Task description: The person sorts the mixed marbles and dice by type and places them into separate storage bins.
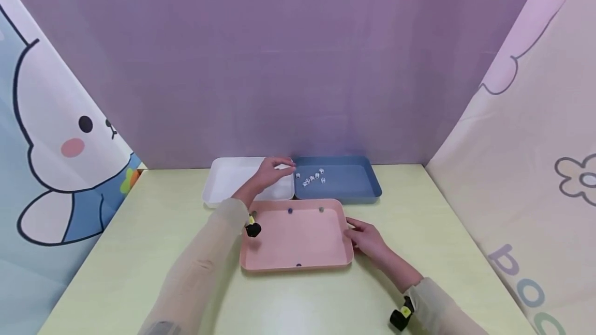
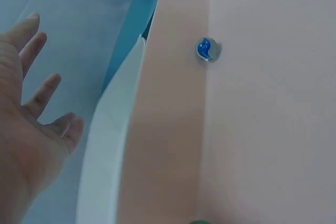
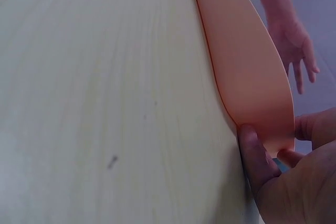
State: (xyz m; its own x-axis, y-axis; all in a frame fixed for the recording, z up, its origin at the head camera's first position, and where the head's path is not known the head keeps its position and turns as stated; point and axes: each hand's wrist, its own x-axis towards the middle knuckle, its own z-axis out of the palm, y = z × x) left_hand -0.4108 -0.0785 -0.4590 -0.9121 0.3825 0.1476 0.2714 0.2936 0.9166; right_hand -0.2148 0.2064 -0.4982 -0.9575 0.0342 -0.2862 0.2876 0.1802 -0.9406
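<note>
My left hand (image 1: 270,173) hovers over the right part of the white tray (image 1: 223,180), its fingertips near the blue tray's left rim. In the left wrist view its fingers are spread and loosely bent, with nothing between them. Several small white cubes with dark marks, like dice, lie in the left half of the blue tray (image 1: 354,185). My right hand (image 1: 368,242) grips the right edge of the pink tray (image 1: 298,237) between thumb and fingers. Inside that tray lie several glass marbles, among them a blue-swirled marble (image 2: 207,49) and a greenish marble (image 1: 321,210).
The white and blue trays stand side by side behind the pink one on a pale wooden table (image 1: 410,211). A purple backdrop (image 1: 298,66) rises at the table's far edge. Printed cloths hang at the left and right.
</note>
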